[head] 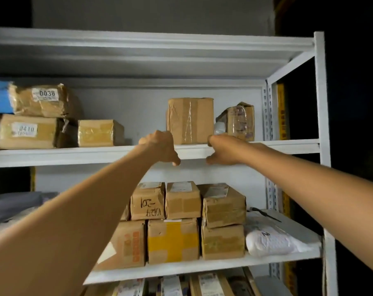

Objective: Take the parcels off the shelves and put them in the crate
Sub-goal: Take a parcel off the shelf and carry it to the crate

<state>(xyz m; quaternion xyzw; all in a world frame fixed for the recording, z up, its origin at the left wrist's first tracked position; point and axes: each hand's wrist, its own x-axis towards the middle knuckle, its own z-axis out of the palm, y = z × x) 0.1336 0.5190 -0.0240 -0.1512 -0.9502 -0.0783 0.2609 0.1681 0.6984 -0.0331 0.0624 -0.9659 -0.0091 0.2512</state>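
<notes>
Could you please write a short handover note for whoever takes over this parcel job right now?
Left hand at the lower left corner of the tall box on the upper shelf; fingers hidden, grip unclear.
Right hand at its lower right corner, likewise.
The box rests on the shelf, not lifted.
Other boxes sit beside it; the lower shelf holds stacked boxes and a white bag.
Crate not in view, so nothing packed can be confirmed.
Left: take this box, then the rest.

Parcel on upper shelf, second parcel just right
</notes>
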